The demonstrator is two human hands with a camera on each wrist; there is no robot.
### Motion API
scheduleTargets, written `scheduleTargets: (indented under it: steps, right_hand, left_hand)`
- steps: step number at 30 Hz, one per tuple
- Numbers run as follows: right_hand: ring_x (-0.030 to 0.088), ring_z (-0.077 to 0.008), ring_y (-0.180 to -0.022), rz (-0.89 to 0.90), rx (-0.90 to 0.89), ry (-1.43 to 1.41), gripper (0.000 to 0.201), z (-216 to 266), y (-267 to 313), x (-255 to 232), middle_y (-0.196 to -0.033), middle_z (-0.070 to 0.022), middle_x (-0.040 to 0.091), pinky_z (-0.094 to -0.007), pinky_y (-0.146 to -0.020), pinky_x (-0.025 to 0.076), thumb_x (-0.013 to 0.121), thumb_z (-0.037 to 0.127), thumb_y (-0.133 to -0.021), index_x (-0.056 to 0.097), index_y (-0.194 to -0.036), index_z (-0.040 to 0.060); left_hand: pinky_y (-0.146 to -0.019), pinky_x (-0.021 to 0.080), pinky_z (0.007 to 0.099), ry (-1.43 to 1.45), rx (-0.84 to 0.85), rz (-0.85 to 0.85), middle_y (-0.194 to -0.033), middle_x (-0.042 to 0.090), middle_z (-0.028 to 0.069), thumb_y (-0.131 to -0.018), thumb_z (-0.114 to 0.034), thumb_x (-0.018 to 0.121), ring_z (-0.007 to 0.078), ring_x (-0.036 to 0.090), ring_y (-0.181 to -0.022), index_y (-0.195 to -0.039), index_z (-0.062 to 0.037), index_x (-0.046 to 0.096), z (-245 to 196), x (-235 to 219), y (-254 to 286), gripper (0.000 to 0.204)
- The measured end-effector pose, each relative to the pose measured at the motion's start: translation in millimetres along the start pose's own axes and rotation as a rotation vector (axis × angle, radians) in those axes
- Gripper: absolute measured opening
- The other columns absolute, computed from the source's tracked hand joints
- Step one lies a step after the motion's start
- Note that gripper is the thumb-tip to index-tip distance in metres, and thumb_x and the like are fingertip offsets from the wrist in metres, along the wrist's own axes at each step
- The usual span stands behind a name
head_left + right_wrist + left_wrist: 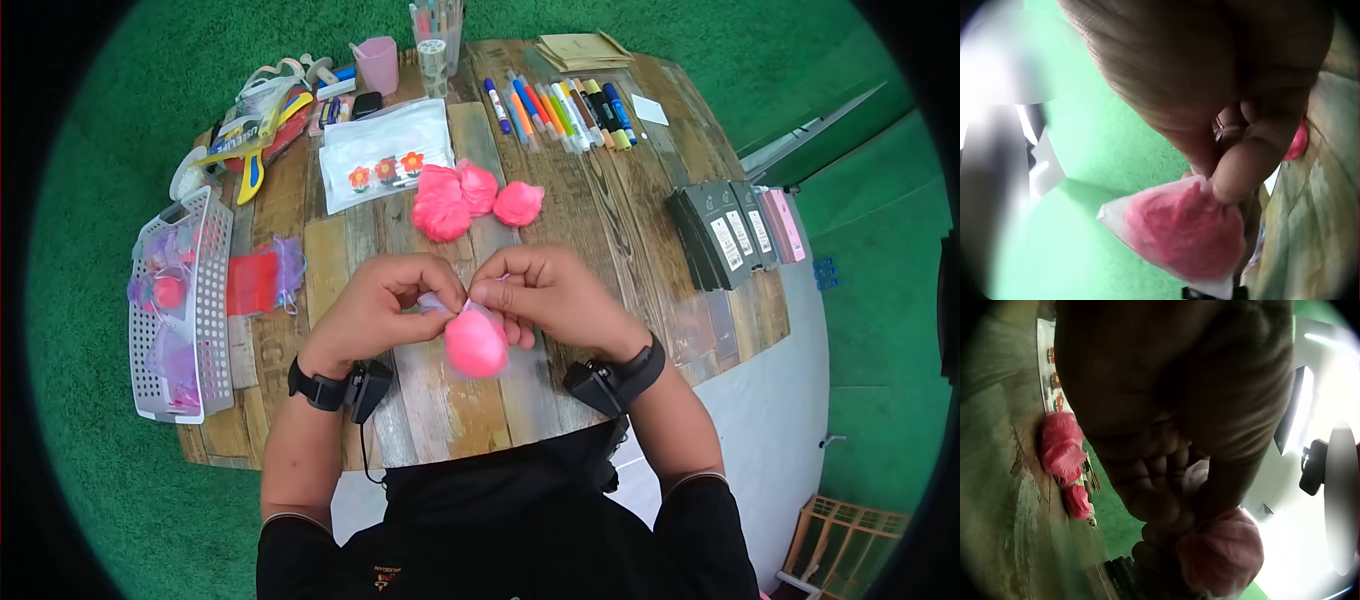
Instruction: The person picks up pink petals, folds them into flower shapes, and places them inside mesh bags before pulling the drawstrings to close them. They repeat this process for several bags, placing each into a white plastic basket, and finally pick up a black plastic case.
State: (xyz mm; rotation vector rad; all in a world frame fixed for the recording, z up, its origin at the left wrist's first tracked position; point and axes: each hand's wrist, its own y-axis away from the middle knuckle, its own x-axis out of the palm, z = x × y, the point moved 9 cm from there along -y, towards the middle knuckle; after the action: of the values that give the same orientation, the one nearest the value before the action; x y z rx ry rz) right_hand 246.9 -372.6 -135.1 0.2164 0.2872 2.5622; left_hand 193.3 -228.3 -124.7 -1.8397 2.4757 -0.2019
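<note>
Over the near middle of the table hangs a small sheer drawstring bag (476, 345) with a bright pink bundle inside. My left hand (395, 300) pinches its gathered neck from the left. From the other side my right hand (545, 300) pinches the neck between thumb and finger, the two hands' fingertips nearly meeting. In the right wrist view the bag (1185, 231) hangs below the thumb, its pale mesh corner sticking out to the left. Just beyond the hands sit several crumpled pink bundles (442, 205) like the one in the bag.
A white perforated basket (214, 345) of sheer bags stands at the left, beside a red bag (250, 285). A flower-print pouch (385, 130) lies behind the bundles. Markers (570, 112) line the back; black boxes (708, 240) stand at the right edge.
</note>
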Motion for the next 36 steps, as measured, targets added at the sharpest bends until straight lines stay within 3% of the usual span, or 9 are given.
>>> scheduleTargets:
  steps: [3,6,10,15,19,22,28,30,36]
  right_hand:
    - [0.062,-0.0043,-0.062,-0.047,-0.012,-0.196,0.021,-12,-2,5,-0.082,0.0019,0.069,-0.0208,-0.052,0.047,0.065,0.023,-0.112,0.072,-0.114,0.0039]
    - [0.055,-0.0038,-0.060,-0.088,-0.071,-0.438,0.020,-33,-11,18,-0.082,0.0018,0.067,-0.0210,-0.049,0.040,0.061,0.020,-0.113,0.070,-0.119,0.0035]
    - [0.048,-0.0035,-0.061,-0.138,-0.115,-0.652,0.018,-41,-16,39,-0.085,0.0010,0.064,-0.0215,-0.049,0.032,0.056,0.015,-0.113,0.068,-0.119,0.0039]
    - [0.049,-0.0062,-0.068,-0.037,-0.034,-0.948,0.012,-46,-23,58,-0.087,0.0007,0.058,-0.0205,-0.051,0.032,0.055,0.014,-0.112,0.064,-0.111,0.0067]
    - [0.046,-0.0049,-0.068,0.031,0.005,-1.071,0.015,-52,-25,66,-0.086,0.0034,0.053,-0.0187,-0.050,0.032,0.057,0.027,-0.114,0.060,-0.109,0.0130]
    - [0.050,-0.0077,-0.071,0.099,-0.031,-1.180,0.016,-53,-21,72,-0.089,0.0006,0.056,-0.0203,-0.052,0.034,0.058,0.026,-0.113,0.061,-0.114,0.0104]
    - [0.050,-0.0077,-0.072,0.060,-0.085,-1.249,0.020,-51,-23,76,-0.090,0.0020,0.056,-0.0207,-0.053,0.034,0.060,0.031,-0.114,0.061,-0.115,0.0117]
    - [0.050,-0.0077,-0.072,-0.005,-0.103,-1.202,0.020,-50,-23,71,-0.088,0.0020,0.056,-0.0211,-0.053,0.035,0.058,0.031,-0.114,0.062,-0.114,0.0108]
    - [0.051,-0.0075,-0.068,-0.065,-0.056,-0.858,0.024,-39,-19,53,-0.082,0.0024,0.055,-0.0215,-0.053,0.036,0.053,0.029,-0.116,0.063,-0.115,0.0075]
  left_hand:
    - [-0.082,0.055,0.0262,-0.008,0.115,-0.054,-0.107,0.073,0.0054,-0.093,0.006,0.073,0.0106,0.068,-0.090,-0.103,-0.0005,0.071,-7,-5,0,0.012]
    - [-0.075,0.055,0.0241,0.121,0.046,-0.167,-0.106,0.072,0.0055,-0.095,0.005,0.072,0.0094,0.067,-0.089,-0.107,-0.0011,0.069,-7,-10,1,0.014]
    - [-0.071,0.055,0.0219,0.148,0.102,-0.307,-0.105,0.071,0.0038,-0.098,0.003,0.071,0.0072,0.067,-0.088,-0.111,-0.0015,0.067,-3,-15,-1,0.015]
    - [-0.074,0.055,0.0224,0.080,0.080,-0.511,-0.102,0.071,0.0014,-0.100,0.004,0.070,0.0061,0.067,-0.086,-0.111,-0.0013,0.068,-3,-19,2,0.012]
    - [-0.075,0.055,0.0232,-0.052,0.126,-0.517,-0.098,0.071,0.0018,-0.100,0.004,0.069,0.0065,0.068,-0.083,-0.110,-0.0005,0.068,-8,-18,1,0.011]
    - [-0.074,0.055,0.0237,-0.076,0.143,-0.525,-0.098,0.071,0.0022,-0.101,0.004,0.069,0.0070,0.068,-0.082,-0.109,0.0002,0.068,-10,-16,0,0.009]
    - [-0.073,0.055,0.0241,-0.072,0.133,-0.602,-0.097,0.071,0.0027,-0.101,0.004,0.070,0.0074,0.067,-0.080,-0.109,0.0017,0.068,-5,-14,1,0.009]
    - [-0.073,0.055,0.0242,-0.091,0.130,-0.625,-0.097,0.072,0.0031,-0.102,0.004,0.070,0.0073,0.067,-0.079,-0.112,0.0027,0.069,-3,-16,2,0.011]
    - [-0.070,0.053,0.0243,0.192,-0.088,-0.495,-0.095,0.074,0.0046,-0.103,0.000,0.070,0.0084,0.068,-0.080,-0.121,0.0012,0.071,25,-22,-2,0.018]
